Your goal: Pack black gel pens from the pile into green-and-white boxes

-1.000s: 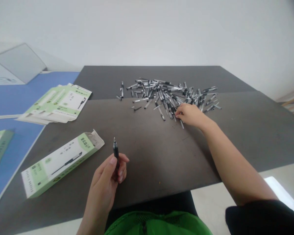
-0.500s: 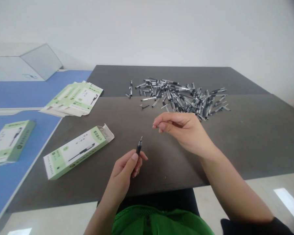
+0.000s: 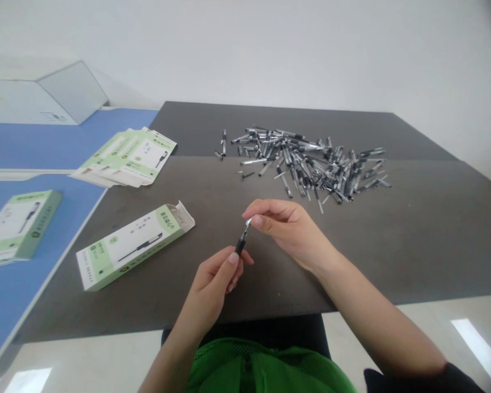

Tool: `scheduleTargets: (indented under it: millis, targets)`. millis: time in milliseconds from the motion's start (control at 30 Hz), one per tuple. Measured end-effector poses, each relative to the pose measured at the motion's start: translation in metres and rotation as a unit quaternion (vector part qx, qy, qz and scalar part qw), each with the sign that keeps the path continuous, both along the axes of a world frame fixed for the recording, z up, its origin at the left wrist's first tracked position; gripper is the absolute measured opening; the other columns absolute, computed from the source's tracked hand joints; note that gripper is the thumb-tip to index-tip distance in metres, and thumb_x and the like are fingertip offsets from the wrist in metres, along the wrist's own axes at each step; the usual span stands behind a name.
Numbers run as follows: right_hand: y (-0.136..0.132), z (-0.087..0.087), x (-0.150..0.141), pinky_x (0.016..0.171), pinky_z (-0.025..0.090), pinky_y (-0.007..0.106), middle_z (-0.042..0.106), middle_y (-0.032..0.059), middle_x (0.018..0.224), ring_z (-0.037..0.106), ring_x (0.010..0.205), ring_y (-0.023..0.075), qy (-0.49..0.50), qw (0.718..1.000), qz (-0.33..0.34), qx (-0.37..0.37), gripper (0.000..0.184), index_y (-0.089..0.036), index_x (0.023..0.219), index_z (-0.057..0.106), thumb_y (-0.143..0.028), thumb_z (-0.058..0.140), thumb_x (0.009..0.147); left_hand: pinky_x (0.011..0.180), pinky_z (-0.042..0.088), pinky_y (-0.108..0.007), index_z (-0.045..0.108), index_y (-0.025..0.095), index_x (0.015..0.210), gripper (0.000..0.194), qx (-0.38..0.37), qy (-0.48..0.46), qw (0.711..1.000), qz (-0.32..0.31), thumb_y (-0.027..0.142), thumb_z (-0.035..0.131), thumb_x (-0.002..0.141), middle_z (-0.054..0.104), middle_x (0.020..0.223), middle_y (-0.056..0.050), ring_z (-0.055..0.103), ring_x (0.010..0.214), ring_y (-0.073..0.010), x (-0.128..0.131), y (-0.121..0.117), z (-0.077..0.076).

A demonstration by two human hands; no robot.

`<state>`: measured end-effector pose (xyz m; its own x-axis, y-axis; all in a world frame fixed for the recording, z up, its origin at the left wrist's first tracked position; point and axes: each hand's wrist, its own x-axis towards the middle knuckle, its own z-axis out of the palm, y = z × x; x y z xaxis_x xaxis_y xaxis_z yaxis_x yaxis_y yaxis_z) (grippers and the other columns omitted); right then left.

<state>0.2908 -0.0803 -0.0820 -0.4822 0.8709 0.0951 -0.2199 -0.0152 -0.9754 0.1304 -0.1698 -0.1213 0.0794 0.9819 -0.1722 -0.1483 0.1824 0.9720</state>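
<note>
In the lower middle of the head view, my left hand [image 3: 221, 275] is closed around a pen [image 3: 240, 244] with a black grip, its point tilted up and away from me. My right hand [image 3: 286, 229] is just beyond it. Thumb and forefinger there pinch a small shiny tip piece [image 3: 249, 222], held at the pen's point. Whether the piece is seated on the point or only touching it, I cannot tell. The pen's rear part is hidden inside my left hand.
A wide pile of pen parts [image 3: 311, 164] lies at the back of the dark table [image 3: 433, 240]. To the left rests a pen box [image 3: 135, 245] with its flap open. Flattened boxes [image 3: 126, 158] overlap behind it. Another box [image 3: 20, 226] is on the blue table [image 3: 77, 207].
My right hand has moved left and down, bringing the small shiny piece to the pen's point. My left hand has kept its hold on the pen. The view has shifted slightly.
</note>
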Motion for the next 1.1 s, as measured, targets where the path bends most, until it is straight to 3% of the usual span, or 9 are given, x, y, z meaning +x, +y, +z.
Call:
scheduleTargets:
  millis: [133,300,467,667,733,900,1033,1100]
  targets:
    - [0.0,0.0,0.0,0.08,0.047,0.027,0.071,-0.0002,0.087,0.061,0.083,0.0124,0.006,1.0,0.015,-0.013,0.012,-0.022,0.089,0.078,-0.032,0.077,0.083,0.051,0.025,-0.026,0.067,0.016,0.087,0.039,0.007,0.007,1.0,-0.001,0.051,0.052,0.096,0.039,0.06,0.005,0.034,0.054,-0.0106,0.0,0.0,0.001]
    - [0.0,0.001,0.003,0.08,0.047,0.027,0.07,0.0001,0.089,0.06,0.085,0.0127,0.012,1.0,-0.016,0.0,0.013,-0.023,0.091,0.077,-0.034,0.076,0.084,0.052,0.026,-0.026,0.067,0.016,0.088,0.037,0.011,0.004,1.0,-0.006,0.049,0.053,0.097,0.04,0.06,0.005,0.034,0.054,-0.0102,0.0,0.0,0.001]
    - [-0.004,0.0,0.0,0.078,0.047,0.028,0.068,-0.0001,0.088,0.06,0.083,0.0126,-0.012,0.999,0.028,0.015,0.01,-0.022,0.089,0.077,-0.031,0.075,0.086,0.051,0.026,-0.026,0.068,0.017,0.089,0.037,0.015,-0.005,1.0,-0.009,0.049,0.053,0.097,0.04,0.06,0.005,0.035,0.054,-0.0098,-0.001,-0.001,0.0]
    - [-0.008,-0.005,-0.004,0.065,0.048,0.028,0.065,-0.0019,0.076,0.06,0.065,0.0116,0.019,0.996,0.06,-0.06,0.02,-0.019,0.085,0.072,-0.036,0.081,0.08,0.05,0.024,-0.026,0.073,0.017,0.095,0.033,0.019,0.024,0.999,0.02,0.048,0.062,0.093,0.039,0.058,0.006,0.033,0.053,-0.0091,-0.004,-0.003,-0.008]
    - [-0.009,-0.005,-0.006,0.064,0.049,0.027,0.064,-0.002,0.074,0.06,0.066,0.0115,0.031,0.996,0.052,-0.065,0.021,-0.019,0.081,0.071,-0.035,0.084,0.077,0.049,0.023,-0.026,0.074,0.017,0.095,0.034,0.023,0.022,0.999,0.032,0.049,0.065,0.091,0.039,0.058,0.006,0.033,0.053,-0.0089,-0.005,-0.003,-0.009]
    - [-0.013,-0.006,-0.012,0.063,0.051,0.027,0.063,-0.0027,0.071,0.061,0.062,0.0109,0.049,0.994,0.051,-0.086,0.026,-0.019,0.077,0.068,-0.038,0.085,0.074,0.052,0.028,-0.025,0.074,0.017,0.09,0.042,0.029,-0.018,0.997,0.062,0.051,0.05,0.099,0.048,0.064,0.002,0.038,0.057,-0.0095,-0.008,-0.004,-0.013]
    - [-0.016,-0.005,-0.015,0.064,0.049,0.026,0.063,-0.0019,0.074,0.059,0.067,0.0109,0.042,0.998,0.018,-0.051,0.026,-0.02,0.074,0.067,-0.038,0.086,0.073,0.053,0.031,-0.022,0.071,0.018,0.089,0.022,0.06,-0.014,0.994,0.094,0.04,0.068,0.091,0.054,0.071,0.002,0.044,0.061,-0.0082,-0.009,-0.003,-0.013]
    - [-0.017,-0.005,-0.015,0.062,0.048,0.025,0.063,-0.0016,0.074,0.057,0.068,0.0109,0.039,0.999,0.0,-0.03,0.025,-0.02,0.073,0.067,-0.038,0.085,0.074,0.053,0.036,-0.022,0.068,0.02,0.097,0.03,0.061,-0.064,0.994,0.065,0.049,0.064,0.091,0.057,0.074,0.002,0.048,0.06,-0.009,-0.007,-0.002,-0.01]
